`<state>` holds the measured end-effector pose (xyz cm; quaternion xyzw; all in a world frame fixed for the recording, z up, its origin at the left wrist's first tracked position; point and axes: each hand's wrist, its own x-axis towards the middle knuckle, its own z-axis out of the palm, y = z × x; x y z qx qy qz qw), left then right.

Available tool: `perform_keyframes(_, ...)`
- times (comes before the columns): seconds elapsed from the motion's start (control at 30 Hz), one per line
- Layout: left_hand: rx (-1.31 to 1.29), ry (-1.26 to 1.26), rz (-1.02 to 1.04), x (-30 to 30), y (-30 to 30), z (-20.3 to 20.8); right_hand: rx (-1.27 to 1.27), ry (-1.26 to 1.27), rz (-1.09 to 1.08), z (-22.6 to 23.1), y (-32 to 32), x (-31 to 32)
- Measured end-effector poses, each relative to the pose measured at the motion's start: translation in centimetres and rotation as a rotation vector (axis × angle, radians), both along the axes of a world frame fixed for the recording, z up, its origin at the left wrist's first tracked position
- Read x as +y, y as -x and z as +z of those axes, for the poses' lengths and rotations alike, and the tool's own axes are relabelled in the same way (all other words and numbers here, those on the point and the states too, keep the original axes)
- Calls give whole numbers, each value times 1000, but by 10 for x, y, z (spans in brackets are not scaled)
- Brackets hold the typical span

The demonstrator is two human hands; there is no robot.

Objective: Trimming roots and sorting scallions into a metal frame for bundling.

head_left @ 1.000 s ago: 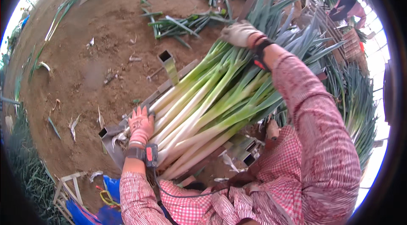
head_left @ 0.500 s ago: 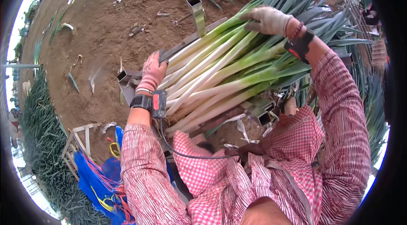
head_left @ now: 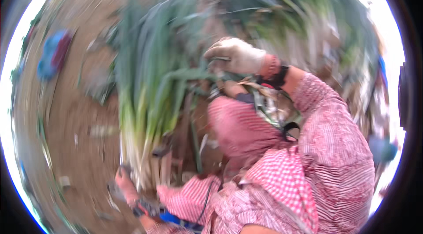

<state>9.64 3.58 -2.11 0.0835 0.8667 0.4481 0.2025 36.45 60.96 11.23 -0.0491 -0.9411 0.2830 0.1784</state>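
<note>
The view is smeared by motion. A bundle of leeks (head_left: 143,115) lies left of the middle, white root ends near me and long green leaves pointing away. By the root ends, on their left side, is my left hand (head_left: 126,184); its fingers are too blurred to read. To the right of the leaves is my right hand (head_left: 238,55) in a pale glove, its fingers curled together. A green leaf runs toward it, but what sits in the fingers cannot be made out. Part of a metal frame (head_left: 162,150) shows beside the bundle.
More leeks (head_left: 304,18) lie heaped at the far right, blurred. Brown soil (head_left: 83,146) stretches along the left, with a blue and dark red object (head_left: 53,55) on it. Loose leaf scraps (head_left: 103,82) lie beside the bundle.
My view has swung to the right, so the leeks now appear at the left and point away from me. My right hand has left the leek stalks and is beside the leaves.
</note>
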Motion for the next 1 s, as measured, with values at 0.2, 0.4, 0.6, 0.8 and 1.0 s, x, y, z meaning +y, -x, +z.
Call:
perform_keyframes(0.2,17,-333,-323,107,50,-28,33,198,-889,-67,-234,80)
perform_keyframes(0.4,56,-305,-531,314,-66,72,116,677,-1431,-118,-465,142)
perform_keyframes(0.6,-70,-331,-729,458,-192,120,74,670,-1400,-138,-499,221)
perform_keyframes(0.8,-367,-257,-946,559,-351,147,-126,663,-1538,-163,-513,311)
perform_keyframes(1.0,-567,-104,-1125,585,-397,128,-708,508,-1730,-138,-501,347)
